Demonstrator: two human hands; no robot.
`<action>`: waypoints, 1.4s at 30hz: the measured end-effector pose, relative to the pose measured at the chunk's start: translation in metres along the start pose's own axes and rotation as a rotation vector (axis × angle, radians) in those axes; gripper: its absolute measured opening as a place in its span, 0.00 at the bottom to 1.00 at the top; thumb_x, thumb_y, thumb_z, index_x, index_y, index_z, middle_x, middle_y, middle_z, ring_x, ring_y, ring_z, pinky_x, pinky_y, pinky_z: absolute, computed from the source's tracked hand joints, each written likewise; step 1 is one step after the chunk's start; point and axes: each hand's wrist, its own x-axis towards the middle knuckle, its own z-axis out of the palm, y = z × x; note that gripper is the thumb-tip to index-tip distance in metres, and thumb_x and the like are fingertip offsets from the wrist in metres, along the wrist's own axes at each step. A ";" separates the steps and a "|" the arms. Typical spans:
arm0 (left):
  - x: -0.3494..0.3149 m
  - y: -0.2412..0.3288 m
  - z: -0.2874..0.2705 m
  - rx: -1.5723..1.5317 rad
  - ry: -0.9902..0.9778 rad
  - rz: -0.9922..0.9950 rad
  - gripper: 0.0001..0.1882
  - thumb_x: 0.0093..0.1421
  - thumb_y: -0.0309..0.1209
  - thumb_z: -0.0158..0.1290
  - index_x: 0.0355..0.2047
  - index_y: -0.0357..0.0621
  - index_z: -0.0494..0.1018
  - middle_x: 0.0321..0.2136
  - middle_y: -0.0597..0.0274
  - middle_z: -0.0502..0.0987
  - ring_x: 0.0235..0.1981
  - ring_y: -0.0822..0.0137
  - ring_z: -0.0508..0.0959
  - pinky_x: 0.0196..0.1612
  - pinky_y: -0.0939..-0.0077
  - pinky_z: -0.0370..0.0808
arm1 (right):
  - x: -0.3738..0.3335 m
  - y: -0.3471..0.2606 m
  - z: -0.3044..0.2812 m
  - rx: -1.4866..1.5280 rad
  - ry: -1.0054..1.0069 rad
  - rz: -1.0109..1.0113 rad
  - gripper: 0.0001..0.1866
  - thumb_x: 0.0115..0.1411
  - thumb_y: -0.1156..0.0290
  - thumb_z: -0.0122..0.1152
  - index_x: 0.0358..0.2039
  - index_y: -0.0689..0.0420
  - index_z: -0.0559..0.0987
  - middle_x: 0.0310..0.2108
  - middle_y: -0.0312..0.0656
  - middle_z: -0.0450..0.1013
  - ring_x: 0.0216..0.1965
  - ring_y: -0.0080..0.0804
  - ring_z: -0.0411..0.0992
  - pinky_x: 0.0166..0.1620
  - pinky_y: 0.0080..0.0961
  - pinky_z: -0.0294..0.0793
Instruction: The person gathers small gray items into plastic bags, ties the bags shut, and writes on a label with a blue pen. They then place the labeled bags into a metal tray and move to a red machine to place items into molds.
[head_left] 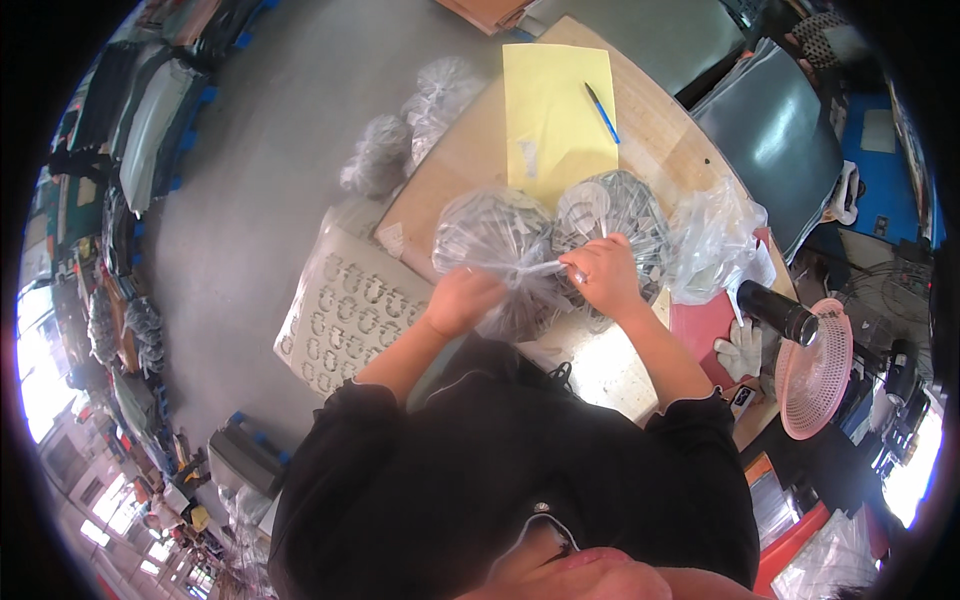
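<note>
A: Where is the filled clear bag [488,222] found?

B: It is set on the wooden table [655,110], beyond the left hand [465,302] and slightly to its right.

A: Which way is its twisted neck [543,268] pointed?

B: Its long axis is stretched almost sideways, angled slightly away from the body, toward the right hand [606,274], by which its end is pinched.

A: And the left hand?

B: It is placed against the near left side, close to the neck's base; whether anything is gripped there cannot be told, as it is blurred.

A: Which hand is nearer the second filled bag [630,205]?

B: The right; that bag is seen just beyond it.
</note>
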 end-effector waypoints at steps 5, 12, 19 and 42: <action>0.032 0.010 -0.001 -0.153 0.049 -0.095 0.11 0.52 0.28 0.55 0.38 0.48 0.76 0.37 0.59 0.75 0.35 0.53 0.75 0.37 0.59 0.71 | 0.005 -0.008 0.010 -0.279 0.304 -0.098 0.05 0.43 0.71 0.60 0.19 0.47 0.72 0.20 0.28 0.70 0.25 0.26 0.69 0.29 0.26 0.61; 0.094 -0.005 0.030 -0.551 -0.263 -0.311 0.19 0.59 0.31 0.49 0.51 0.41 0.71 0.43 0.51 0.76 0.44 0.48 0.74 0.51 0.60 0.69 | 0.000 -0.012 0.003 -0.418 0.346 -0.159 0.08 0.40 0.69 0.60 0.16 0.46 0.68 0.18 0.28 0.60 0.24 0.26 0.64 0.27 0.26 0.57; 0.115 -0.017 0.020 -0.526 -0.608 -0.508 0.13 0.60 0.37 0.50 0.39 0.46 0.78 0.37 0.50 0.78 0.40 0.50 0.77 0.45 0.61 0.72 | 0.003 -0.008 -0.004 -0.434 0.252 -0.247 0.10 0.42 0.66 0.63 0.14 0.45 0.69 0.19 0.27 0.63 0.25 0.25 0.66 0.31 0.28 0.59; 0.113 -0.040 0.007 -0.317 -0.414 -0.113 0.07 0.56 0.31 0.54 0.25 0.41 0.74 0.24 0.51 0.75 0.31 0.49 0.74 0.38 0.59 0.70 | -0.020 -0.006 0.008 0.747 -0.140 0.665 0.08 0.54 0.68 0.61 0.30 0.60 0.77 0.32 0.45 0.76 0.34 0.44 0.74 0.38 0.35 0.73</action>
